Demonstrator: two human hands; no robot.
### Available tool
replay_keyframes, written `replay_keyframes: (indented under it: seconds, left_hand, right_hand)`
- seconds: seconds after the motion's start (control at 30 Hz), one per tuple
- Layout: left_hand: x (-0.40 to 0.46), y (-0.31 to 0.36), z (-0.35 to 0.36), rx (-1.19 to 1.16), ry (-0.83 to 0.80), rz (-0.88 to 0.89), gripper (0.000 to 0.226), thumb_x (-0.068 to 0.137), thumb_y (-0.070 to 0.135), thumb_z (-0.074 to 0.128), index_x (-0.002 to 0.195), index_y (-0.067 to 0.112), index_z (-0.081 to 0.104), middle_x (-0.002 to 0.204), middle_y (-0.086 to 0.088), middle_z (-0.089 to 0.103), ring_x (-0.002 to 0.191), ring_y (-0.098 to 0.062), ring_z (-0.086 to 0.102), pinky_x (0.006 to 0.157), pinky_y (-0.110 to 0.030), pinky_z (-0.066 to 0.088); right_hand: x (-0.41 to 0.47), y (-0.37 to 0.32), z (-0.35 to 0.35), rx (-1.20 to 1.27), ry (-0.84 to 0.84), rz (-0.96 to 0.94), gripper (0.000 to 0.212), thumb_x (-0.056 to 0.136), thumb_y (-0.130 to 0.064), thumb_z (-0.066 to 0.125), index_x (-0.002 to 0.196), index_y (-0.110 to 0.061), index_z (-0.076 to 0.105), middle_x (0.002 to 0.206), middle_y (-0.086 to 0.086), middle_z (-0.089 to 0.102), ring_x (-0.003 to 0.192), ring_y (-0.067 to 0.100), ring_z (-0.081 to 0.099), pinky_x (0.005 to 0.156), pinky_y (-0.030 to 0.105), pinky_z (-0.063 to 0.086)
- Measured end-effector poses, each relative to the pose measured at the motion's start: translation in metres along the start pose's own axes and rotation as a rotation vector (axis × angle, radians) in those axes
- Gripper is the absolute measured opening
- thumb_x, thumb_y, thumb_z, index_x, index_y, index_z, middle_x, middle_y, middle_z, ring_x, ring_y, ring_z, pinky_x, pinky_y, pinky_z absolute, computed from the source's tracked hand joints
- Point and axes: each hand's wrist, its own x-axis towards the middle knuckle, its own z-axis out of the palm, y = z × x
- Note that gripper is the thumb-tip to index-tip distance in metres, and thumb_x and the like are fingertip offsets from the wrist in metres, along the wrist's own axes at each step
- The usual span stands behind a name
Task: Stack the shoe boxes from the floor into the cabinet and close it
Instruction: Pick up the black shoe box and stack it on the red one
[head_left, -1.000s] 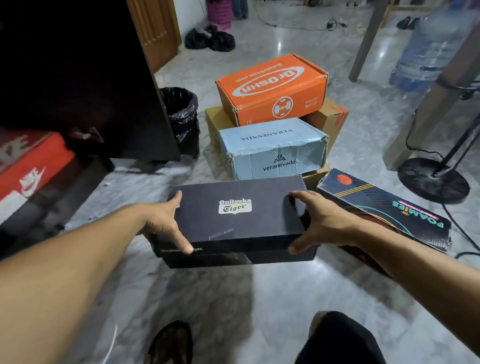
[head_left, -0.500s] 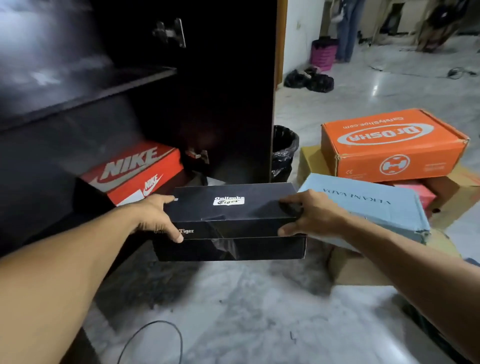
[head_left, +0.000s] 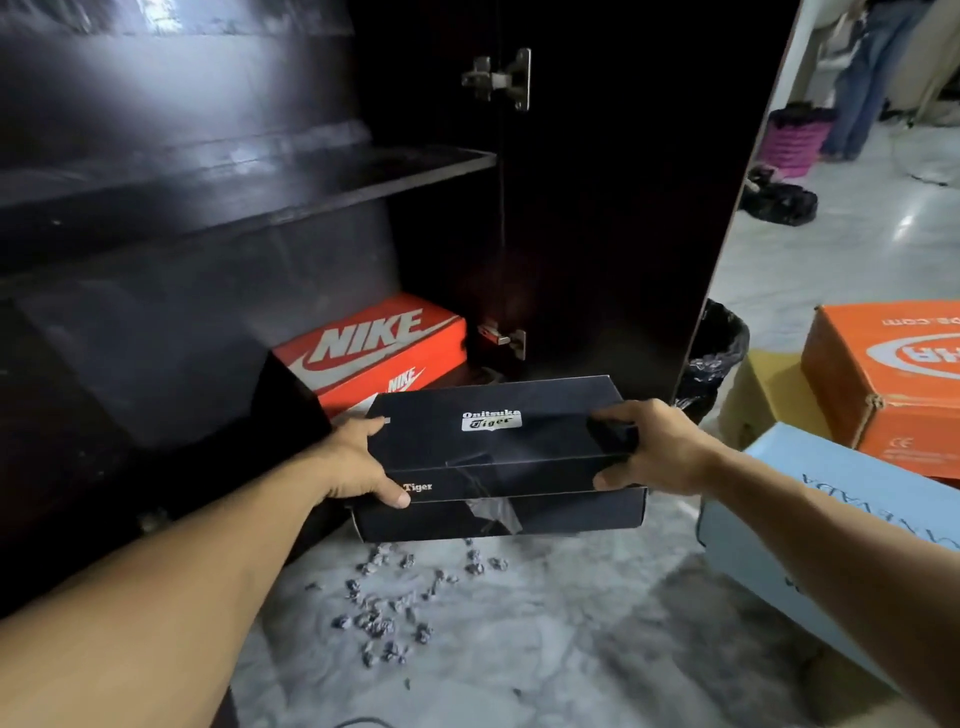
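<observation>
Hands hold a black box (head_left: 498, 441) level in mid-air, just in front of an open dark cabinet (head_left: 208, 218). Left hand (head_left: 358, 462) grips the left end of the box, thumb curled over the near edge of the lid and fingers out of sight round the side. Right hand (head_left: 654, 447) grips the right end in the same way, fingers bent over the lid's corner and thumb pressed on the near face.

Just beyond the black box, on the cabinet's bottom level, sits a red Nike box (head_left: 369, 348). One shelf (head_left: 291, 176) runs across above it. At far right the cabinet door (head_left: 623, 208) stands open.

Judging by the easy, level hold, the black box seems light. It looks like stiff cardboard, and its lid appears loose, with torn tape hanging off the near face, so squeezing both ends and keeping it flat seems the safest hold.

On the floor (head_left: 519, 649) near the box lie small grey crumbs (head_left: 384, 613). To the right are a pale blue box (head_left: 831, 530), an orange box (head_left: 893, 384) and a tan box (head_left: 769, 400), each cut off by the frame or partly covered. A black bin (head_left: 711, 353) peeks from behind the door.

Deep shadow hides most of the cabinet's inside, so free space beside the Nike box is hard to judge. What the black box holds cannot be seen.
</observation>
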Motion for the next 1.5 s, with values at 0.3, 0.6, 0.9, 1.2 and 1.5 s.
replay_keyframes:
  seconds: [0.3,0.6,0.9,1.2,1.5]
  left_hand:
    - [0.058,-0.020,-0.065,-0.097,0.264,-0.045,0.117,0.046,0.012,0.096,0.147,0.024,0.038,0.139,-0.005,0.052,0.124,-0.021,0.053,0.109,-0.035,0.040]
    - [0.131,-0.030,-0.119,-0.163,0.516,-0.034,0.106,0.057,0.010,0.091,0.147,0.022,0.036,0.149,-0.004,0.041,0.132,-0.017,0.043,0.102,-0.022,0.031]
    - [0.194,-0.039,-0.111,-0.168,0.644,-0.068,0.092,0.065,0.008,0.087,0.144,0.008,0.041,0.150,-0.008,0.041,0.137,-0.022,0.039,0.108,-0.021,0.025]
    - [0.227,-0.036,-0.099,0.090,0.855,0.006,0.058,0.081,0.009,0.075,0.135,0.011,0.054,0.151,-0.003,0.041,0.142,-0.019,0.031,0.111,-0.021,0.020]
    - [0.235,-0.028,-0.097,0.424,0.731,-0.077,0.069,0.087,0.023,0.067,0.147,0.010,0.033,0.159,-0.007,0.023,0.149,-0.023,0.011,0.117,-0.037,0.017]
  right_hand:
    - [0.130,-0.051,0.016,-0.058,0.026,-0.177,0.075,0.068,-0.018,0.083,0.136,-0.023,0.053,0.130,0.004,0.058,0.119,0.021,0.055,0.090,0.019,0.041]
    - [0.285,-0.090,0.048,-0.049,0.057,-0.285,0.072,0.075,-0.017,0.079,0.140,-0.023,0.048,0.142,0.006,0.046,0.129,0.024,0.045,0.102,0.023,0.036]
    - [0.381,-0.107,0.080,-0.206,0.291,-0.286,0.048,0.083,-0.018,0.064,0.128,-0.036,0.059,0.130,0.008,0.059,0.124,0.029,0.049,0.103,0.037,0.043]
    - [0.401,-0.129,0.112,-0.264,0.502,-0.402,0.032,0.085,-0.002,0.046,0.112,-0.007,0.063,0.110,0.018,0.063,0.101,0.040,0.060,0.075,0.039,0.047]
    - [0.401,-0.135,0.100,-0.159,0.044,-0.261,0.088,0.085,0.012,0.048,0.154,-0.019,0.002,0.161,-0.004,-0.010,0.146,0.026,0.019,0.113,0.031,0.033]
